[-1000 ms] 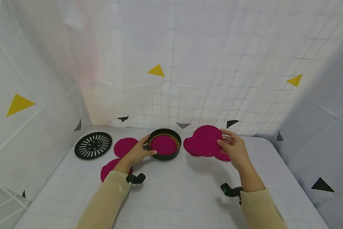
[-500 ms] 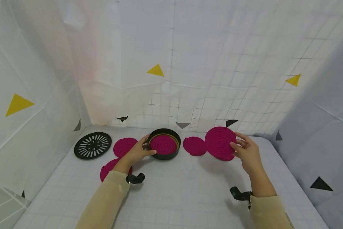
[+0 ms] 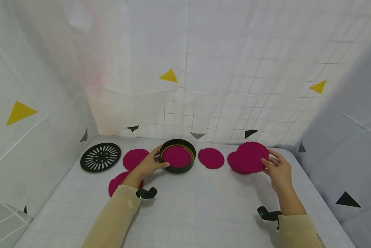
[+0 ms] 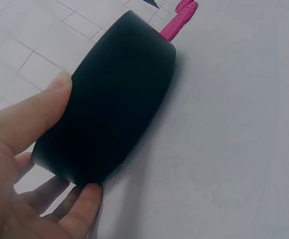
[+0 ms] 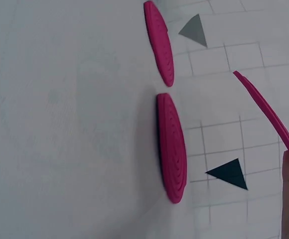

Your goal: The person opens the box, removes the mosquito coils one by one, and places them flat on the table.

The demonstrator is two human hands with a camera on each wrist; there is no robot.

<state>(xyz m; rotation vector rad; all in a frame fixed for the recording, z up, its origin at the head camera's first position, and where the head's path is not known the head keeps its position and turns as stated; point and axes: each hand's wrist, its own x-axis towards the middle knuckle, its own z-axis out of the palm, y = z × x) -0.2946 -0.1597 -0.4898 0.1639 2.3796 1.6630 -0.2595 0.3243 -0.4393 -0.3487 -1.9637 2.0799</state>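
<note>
My left hand (image 3: 149, 163) grips the side of a round black mosquito coil tin (image 3: 179, 171), thumb on the near side; in the left wrist view the tin's dark wall (image 4: 114, 94) fills the middle. A pink mosquito coil (image 3: 176, 156) lies inside it, within a thin yellow ring. My right hand (image 3: 279, 171) pinches another pink mosquito coil (image 3: 252, 157) by its right edge, raised and tilted. Behind and below it, partly hidden, lies a further pink coil (image 3: 233, 162). In the right wrist view, the held coil (image 5: 266, 107) shows edge-on, apart from the table.
One pink coil (image 3: 211, 158) lies right of the tin. Two more, a farther coil (image 3: 135, 159) and a nearer coil (image 3: 117, 184) partly under my left forearm, lie to the left. A black slotted lid (image 3: 100, 157) lies flat at the far left. White sheets surround the table (image 3: 191, 217).
My right hand has moved right with the pinched mosquito coil, from beside the tin past the coil lying there to over the further one. My left hand and the tin have stayed put.
</note>
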